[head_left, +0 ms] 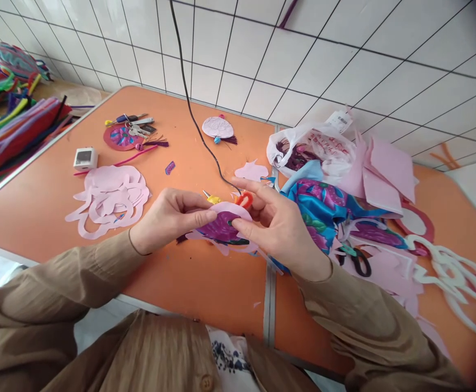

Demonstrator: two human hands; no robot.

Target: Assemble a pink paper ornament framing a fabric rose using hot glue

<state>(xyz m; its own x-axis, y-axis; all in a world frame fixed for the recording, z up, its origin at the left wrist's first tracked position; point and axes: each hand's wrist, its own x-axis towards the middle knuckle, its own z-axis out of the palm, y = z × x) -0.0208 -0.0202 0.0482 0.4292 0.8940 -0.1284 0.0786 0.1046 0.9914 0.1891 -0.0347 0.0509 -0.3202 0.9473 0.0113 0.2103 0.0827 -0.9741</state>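
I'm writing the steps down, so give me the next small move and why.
Probably press the purple fabric flat against the pink material: the left hand and right hand pinch the piece from opposite sides, and pink shows beyond the purple's upper edge.

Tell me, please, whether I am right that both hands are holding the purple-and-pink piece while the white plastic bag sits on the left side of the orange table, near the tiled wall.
Not quite: the head view shows the white plastic bag on the right side of the orange table, not the left. The rest stands.
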